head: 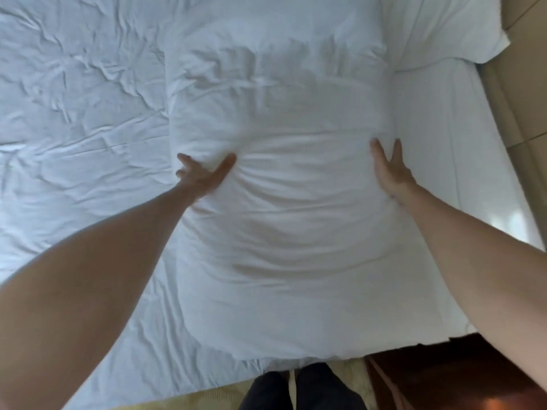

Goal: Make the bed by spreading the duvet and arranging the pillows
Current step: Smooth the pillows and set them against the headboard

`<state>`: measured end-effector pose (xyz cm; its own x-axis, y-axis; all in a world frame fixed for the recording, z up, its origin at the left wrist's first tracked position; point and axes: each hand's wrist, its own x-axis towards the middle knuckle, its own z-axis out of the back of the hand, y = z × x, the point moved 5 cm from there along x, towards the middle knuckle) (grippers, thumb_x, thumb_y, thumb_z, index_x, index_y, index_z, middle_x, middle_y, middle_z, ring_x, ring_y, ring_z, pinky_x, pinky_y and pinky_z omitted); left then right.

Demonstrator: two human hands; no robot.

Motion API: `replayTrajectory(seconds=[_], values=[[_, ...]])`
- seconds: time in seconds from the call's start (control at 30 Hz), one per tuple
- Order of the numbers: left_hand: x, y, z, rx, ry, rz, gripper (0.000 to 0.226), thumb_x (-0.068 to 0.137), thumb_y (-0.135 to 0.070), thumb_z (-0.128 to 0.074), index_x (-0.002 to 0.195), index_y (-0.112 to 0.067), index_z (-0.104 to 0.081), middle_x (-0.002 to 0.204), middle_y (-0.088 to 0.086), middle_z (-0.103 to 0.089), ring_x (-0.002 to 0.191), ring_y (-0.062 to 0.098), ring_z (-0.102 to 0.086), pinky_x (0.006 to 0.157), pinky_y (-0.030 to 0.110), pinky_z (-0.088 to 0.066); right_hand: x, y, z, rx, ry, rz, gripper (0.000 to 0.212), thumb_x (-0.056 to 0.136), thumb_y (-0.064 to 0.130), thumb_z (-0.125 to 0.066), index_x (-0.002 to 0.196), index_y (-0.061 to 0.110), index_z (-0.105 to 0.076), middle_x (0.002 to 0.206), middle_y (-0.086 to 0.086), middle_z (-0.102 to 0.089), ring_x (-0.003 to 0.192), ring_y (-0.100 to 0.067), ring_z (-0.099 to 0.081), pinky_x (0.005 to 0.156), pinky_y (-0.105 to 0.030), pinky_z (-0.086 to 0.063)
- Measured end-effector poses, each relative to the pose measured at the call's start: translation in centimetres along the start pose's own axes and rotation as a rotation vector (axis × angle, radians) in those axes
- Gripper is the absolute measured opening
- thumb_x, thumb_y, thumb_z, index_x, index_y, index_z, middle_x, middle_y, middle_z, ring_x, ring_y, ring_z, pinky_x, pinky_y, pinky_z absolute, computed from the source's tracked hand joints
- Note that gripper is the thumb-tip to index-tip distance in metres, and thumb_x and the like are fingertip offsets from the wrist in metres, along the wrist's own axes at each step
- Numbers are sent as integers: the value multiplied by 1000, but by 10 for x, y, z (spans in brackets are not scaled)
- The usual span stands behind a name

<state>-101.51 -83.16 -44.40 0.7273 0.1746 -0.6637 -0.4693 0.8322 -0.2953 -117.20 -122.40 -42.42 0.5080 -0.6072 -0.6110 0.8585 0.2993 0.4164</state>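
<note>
Now the person is leaning over the bed [74, 179], and the pillow [278, 220] is lying directly between both hands, its long axis running straight away from the body toward a second pillow [444, 31] at the far right. The left hand [204, 176] is gripping the pillow's left edge, thumb dug into the bunched fabric, fingers curled round the side. The right hand [389, 170] is pressing flat against the right edge, fingers straight and relaxed. Both hands are sitting level at the pillow's middle, neither nearer, so any turn or shove probably needs both at once.
</note>
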Motion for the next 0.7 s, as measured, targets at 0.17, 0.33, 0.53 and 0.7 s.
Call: replayTrajectory(seconds=[0.17,0.33,0.53,0.7], values=[[30,8,-2,-40,-35,7,144,56,-92,-56,156,-8,4,159,21,-16,146,39,-22,117,47,-29,23,9,-15,248,88,-59,107,78,89,-26,158,22,0,164,-4,-16,149,-27,-20,119,-38,-13],[29,13,-7,-166,-70,-10,115,74,-81,-55,144,5,-23,145,23,-44,133,36,-45,107,40,-37,28,-10,-28,350,112,-223,142,47,107,-24,153,13,-31,156,-14,-35,142,-31,-36,120,-42,-23],[-27,35,22,-138,-176,-25,96,85,-77,-41,138,2,-47,137,26,-54,127,41,-50,104,41,-38,-28,-15,-13,427,69,-215,113,78,89,-26,148,1,-36,150,-19,-42,133,-32,-46,108,-35,-34],[-108,85,20,-174,-123,86,96,88,-78,-33,133,5,-51,131,28,-56,122,42,-53,101,41,-41,-109,-42,2,368,20,-311,115,77,91,-19,148,2,-34,151,-19,-41,134,-33,-44,110,-39,-34]])
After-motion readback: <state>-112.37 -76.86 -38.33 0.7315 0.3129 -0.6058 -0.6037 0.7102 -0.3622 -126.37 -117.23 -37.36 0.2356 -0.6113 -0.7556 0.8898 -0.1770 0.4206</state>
